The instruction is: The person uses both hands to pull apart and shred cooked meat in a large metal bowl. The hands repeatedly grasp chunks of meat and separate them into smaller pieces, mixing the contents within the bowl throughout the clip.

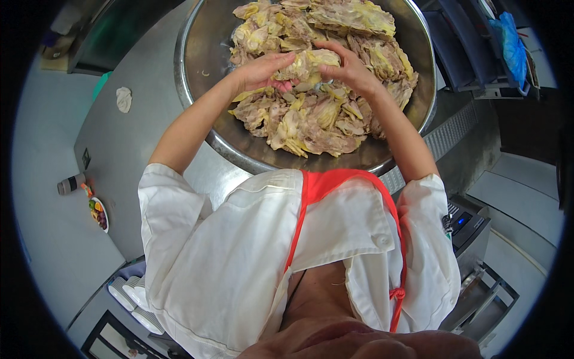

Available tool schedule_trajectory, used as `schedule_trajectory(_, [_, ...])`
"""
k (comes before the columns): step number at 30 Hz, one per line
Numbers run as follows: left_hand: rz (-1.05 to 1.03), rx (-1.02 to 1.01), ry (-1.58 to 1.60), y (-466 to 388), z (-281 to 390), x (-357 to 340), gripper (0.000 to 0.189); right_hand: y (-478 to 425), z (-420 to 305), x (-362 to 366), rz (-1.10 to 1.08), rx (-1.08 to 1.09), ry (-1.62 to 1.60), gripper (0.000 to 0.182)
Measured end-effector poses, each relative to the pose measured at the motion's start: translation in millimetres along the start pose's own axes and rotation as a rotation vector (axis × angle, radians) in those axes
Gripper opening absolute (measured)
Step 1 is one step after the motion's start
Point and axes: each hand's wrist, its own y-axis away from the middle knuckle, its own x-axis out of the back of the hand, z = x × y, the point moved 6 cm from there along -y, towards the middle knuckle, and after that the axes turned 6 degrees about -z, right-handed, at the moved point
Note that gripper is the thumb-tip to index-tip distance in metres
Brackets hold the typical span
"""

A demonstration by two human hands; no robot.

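Note:
A large stainless-steel basin [202, 54] stands before me, with many pale yellow and brown pieces of what looks like cooked poultry [309, 121] lying in it. Above this heap, one pale piece [309, 65] is held between both hands. My left hand [264, 72] grips its left side, with fingertips showing underneath. From the right, my right hand [352, 67] holds the other end between thumb and fingers. The meat hides part of the fingers.
The basin rests on a steel worktop [152, 94]. A crumpled white cloth [123, 99] lies left of it, and a plate of fruit [98, 214] and a cup [71, 184] sit farther left. A blue plastic bag [511, 47] hangs by dark trays [455, 45] at right.

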Motion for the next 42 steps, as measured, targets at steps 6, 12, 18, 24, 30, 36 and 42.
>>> schedule_trajectory(6, [0.062,-0.052,-0.39,4.6,16.0,-14.4,0.048,9.9,-3.9,-3.4,0.264,0.027,-0.144,0.043])
schedule_trajectory(12, [0.473,-0.36,-0.959,4.6,32.2,-31.9,0.063,5.1,-26.7,-33.1,0.435,0.241,-0.07,0.042])
schedule_trajectory(18, [0.184,-0.132,-0.585,2.5,5.4,-28.0,0.046,4.3,-6.5,-34.2,0.378,0.054,0.104,0.044])
schedule_trajectory(24, [-0.09,0.071,-0.145,0.1,-13.8,-28.4,0.028,3.6,15.3,-29.8,0.248,-0.057,-0.124,0.044])
schedule_trajectory(30, [-0.243,0.023,-0.021,-2.9,-10.0,-21.4,0.046,-0.3,11.6,-26.2,0.167,0.011,-0.371,0.046])
schedule_trajectory(36, [0.045,-0.105,0.089,-23.0,-21.5,7.3,0.062,-3.1,1.8,-21.7,0.255,0.1,-0.188,0.036])
schedule_trajectory(42, [0.156,-0.11,0.02,-20.8,-12.5,-1.2,0.06,-4.0,13.3,-15.9,0.359,0.126,-0.12,0.033])
